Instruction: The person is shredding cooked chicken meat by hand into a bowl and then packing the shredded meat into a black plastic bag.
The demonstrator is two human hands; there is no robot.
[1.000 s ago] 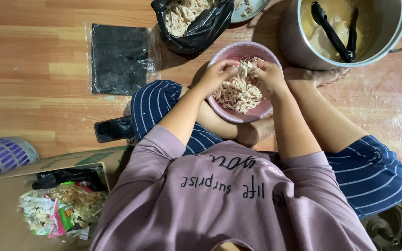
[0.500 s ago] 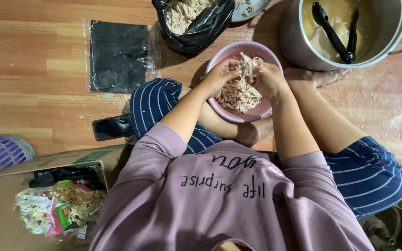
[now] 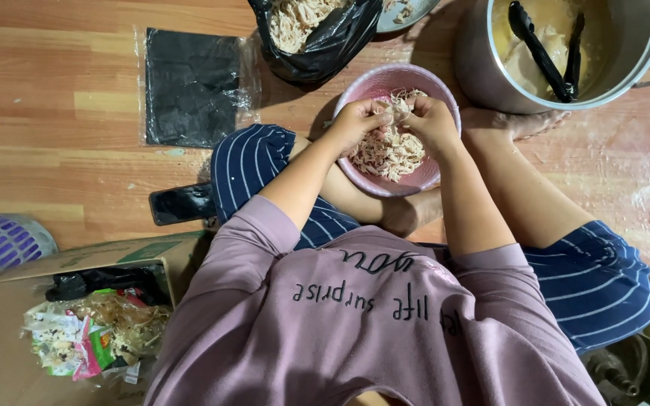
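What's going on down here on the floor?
A person sits on a wooden floor with a pink bowl of pale shredded food in their lap. Both hands are over the bowl: the left hand and the right hand pinch a clump of the shreds between them. Just beyond the bowl sit a black bag holding more shreds and a big metal pot with black tongs inside. A dark phone lies by the person's knee.

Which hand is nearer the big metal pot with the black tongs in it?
The right hand is nearer: it is over the pink bowl on the side next to the metal pot. The left hand is over the bowl's far side.
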